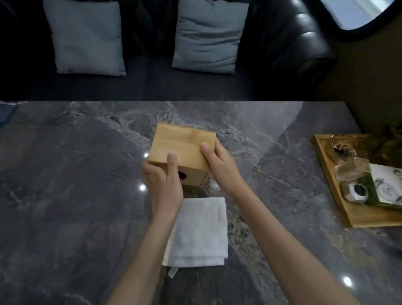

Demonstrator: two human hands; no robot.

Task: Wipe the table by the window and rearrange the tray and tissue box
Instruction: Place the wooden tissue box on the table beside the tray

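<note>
A bamboo tissue box [183, 143] sits at the middle of the dark marble table [71, 179], tilted, with a round hole in its near face. My left hand [163, 178] grips its near left corner, thumb on top. My right hand [218, 165] holds its right side, thumb on the top edge. A folded white cloth [200, 232] lies flat on the table just in front of the box, under my left forearm. A wooden tray [328, 184] rests at the table's right edge, carrying a silver faceted holder [356, 191], clear glassware and a printed card.
A dark leather sofa [294, 46] with two grey cushions [86, 35] runs along the far side of the table. A window [354, 5] shows at the top right. A green plant [393, 141] overhangs the tray. A dark striped item [0, 113] lies at the far left corner.
</note>
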